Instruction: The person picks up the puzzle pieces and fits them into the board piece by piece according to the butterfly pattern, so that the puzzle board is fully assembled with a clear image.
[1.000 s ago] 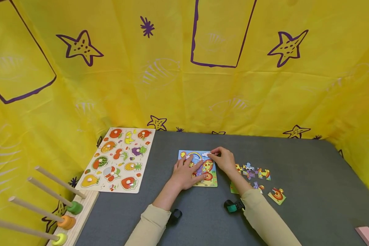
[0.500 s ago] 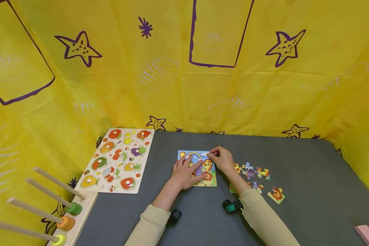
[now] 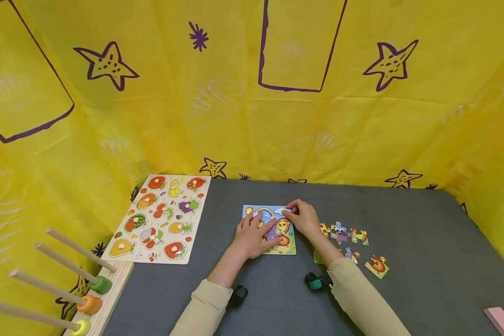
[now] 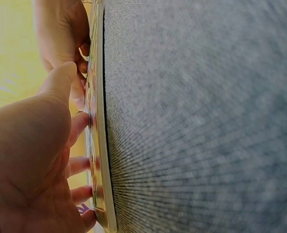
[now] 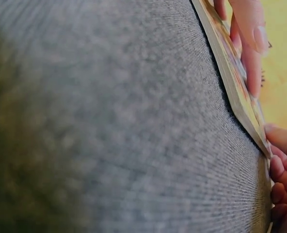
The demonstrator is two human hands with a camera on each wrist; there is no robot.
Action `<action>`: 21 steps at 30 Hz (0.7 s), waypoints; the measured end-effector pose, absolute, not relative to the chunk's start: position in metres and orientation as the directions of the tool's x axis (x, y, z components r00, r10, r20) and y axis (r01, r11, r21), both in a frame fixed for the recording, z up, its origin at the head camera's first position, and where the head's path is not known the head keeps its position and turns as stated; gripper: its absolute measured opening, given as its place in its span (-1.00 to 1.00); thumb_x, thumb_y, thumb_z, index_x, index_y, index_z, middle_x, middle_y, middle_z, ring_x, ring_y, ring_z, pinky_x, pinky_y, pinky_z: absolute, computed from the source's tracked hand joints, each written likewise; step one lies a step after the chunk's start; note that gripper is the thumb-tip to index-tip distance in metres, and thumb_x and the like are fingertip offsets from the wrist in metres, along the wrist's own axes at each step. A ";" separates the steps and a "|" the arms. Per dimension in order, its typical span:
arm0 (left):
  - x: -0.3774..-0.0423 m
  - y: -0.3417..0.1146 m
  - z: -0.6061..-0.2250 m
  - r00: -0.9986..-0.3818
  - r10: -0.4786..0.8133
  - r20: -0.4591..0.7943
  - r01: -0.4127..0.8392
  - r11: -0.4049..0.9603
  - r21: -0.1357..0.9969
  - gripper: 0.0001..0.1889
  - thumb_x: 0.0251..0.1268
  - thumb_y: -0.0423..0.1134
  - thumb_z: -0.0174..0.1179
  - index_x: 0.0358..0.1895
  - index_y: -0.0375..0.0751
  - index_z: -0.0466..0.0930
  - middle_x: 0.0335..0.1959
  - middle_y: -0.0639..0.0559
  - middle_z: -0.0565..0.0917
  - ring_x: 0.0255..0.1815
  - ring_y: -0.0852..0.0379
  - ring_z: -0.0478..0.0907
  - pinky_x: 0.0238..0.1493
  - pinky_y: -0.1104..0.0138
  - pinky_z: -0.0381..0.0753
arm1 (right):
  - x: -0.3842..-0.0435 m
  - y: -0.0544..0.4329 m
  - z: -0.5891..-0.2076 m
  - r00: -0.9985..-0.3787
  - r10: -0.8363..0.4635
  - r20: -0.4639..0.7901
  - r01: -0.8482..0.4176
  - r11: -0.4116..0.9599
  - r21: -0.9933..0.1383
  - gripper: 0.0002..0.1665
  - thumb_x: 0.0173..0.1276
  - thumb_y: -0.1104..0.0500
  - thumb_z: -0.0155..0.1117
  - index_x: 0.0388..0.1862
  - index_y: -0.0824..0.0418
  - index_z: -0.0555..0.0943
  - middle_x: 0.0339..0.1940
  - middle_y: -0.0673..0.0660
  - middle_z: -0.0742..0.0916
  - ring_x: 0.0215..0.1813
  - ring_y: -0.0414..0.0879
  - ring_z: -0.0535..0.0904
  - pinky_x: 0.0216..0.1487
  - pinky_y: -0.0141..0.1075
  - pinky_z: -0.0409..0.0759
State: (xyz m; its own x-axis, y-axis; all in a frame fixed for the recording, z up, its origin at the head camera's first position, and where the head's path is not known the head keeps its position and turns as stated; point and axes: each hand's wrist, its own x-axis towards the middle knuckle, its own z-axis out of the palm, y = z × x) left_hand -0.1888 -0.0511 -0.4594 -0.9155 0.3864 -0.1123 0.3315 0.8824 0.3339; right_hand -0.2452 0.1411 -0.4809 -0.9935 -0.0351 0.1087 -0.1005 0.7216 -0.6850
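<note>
A small square jigsaw puzzle (image 3: 290, 242) with a rainbow, a sun and bright cartoon figures lies on the dark table. My left hand (image 3: 252, 237) is spread over its middle, fingertips pressing on the picture and thumb reaching right; the palm hides part of it. At the puzzle's upper right corner, my right hand (image 3: 305, 218) pinches a sky-coloured puzzle piece (image 3: 282, 211) between thumb and forefinger. The right wrist view shows that thumb (image 5: 279, 138) at the board's corner, with the other fingers curled beside the edge. Both hands also meet over the board's edge (image 4: 101, 121) in the left wrist view.
Several loose puzzle pieces (image 3: 340, 233) lie right of the board, some behind the right forearm; one corner piece (image 3: 378, 267) lies apart. A fruit peg board (image 3: 180, 238) is at left, near a wooden peg stand (image 3: 117, 280) with coloured rings. A pink block (image 3: 500, 321) sits lower right.
</note>
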 end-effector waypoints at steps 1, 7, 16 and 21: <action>-0.189 -0.051 -0.459 -0.916 0.383 -0.117 0.326 0.884 0.335 -0.30 0.32 0.34 0.01 0.47 0.20 0.28 0.52 -0.16 0.12 0.48 -0.29 -0.02 0.37 -0.18 0.05 | -0.245 0.141 -0.481 -0.994 -0.034 0.105 -0.097 0.722 -0.685 -0.71 0.29 0.04 0.40 -0.20 0.22 0.62 -0.41 0.07 0.57 -0.31 0.00 0.44 -0.26 -0.20 0.33; -0.189 -0.051 -0.459 -0.921 0.368 -0.127 0.308 0.888 0.341 -0.29 0.31 0.37 -0.01 0.47 0.19 0.28 0.53 -0.14 0.11 0.48 -0.28 -0.01 0.37 -0.18 0.04 | -0.246 0.139 -0.479 -0.991 -0.053 0.123 -0.123 0.725 -0.678 -0.76 0.28 0.05 0.41 -0.22 0.17 0.61 -0.45 0.04 0.53 -0.38 -0.04 0.40 -0.32 -0.22 0.29; -0.188 -0.050 -0.457 -0.920 0.374 -0.119 0.315 0.884 0.345 -0.30 0.32 0.35 -0.01 0.47 0.18 0.29 0.52 -0.15 0.12 0.48 -0.28 -0.02 0.37 -0.18 0.03 | -0.245 0.142 -0.480 -0.983 -0.141 0.119 -0.184 0.733 -0.655 -0.81 0.25 0.06 0.44 -0.21 0.10 0.71 -0.40 0.06 0.53 -0.34 -0.04 0.39 -0.31 -0.22 0.30; -0.188 -0.049 -0.455 -0.922 0.361 -0.142 0.290 0.885 0.363 -0.33 0.35 0.32 -0.01 0.47 0.19 0.28 0.53 -0.13 0.10 0.51 -0.28 -0.08 0.38 -0.18 -0.01 | -0.243 0.145 -0.478 -0.977 -0.179 0.119 -0.212 0.707 -0.675 -0.73 0.18 0.10 0.49 -0.16 0.16 0.72 -0.36 0.11 0.54 -0.29 -0.02 0.38 -0.26 -0.20 0.30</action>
State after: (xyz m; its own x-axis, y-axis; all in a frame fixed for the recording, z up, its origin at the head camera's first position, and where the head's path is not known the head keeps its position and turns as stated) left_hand -0.1878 -0.0493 -0.4552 -0.9219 0.3606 -0.1421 0.2904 0.8854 0.3630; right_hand -0.2433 0.1447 -0.4779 -0.9767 -0.1791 0.1187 -0.2116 0.7066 -0.6753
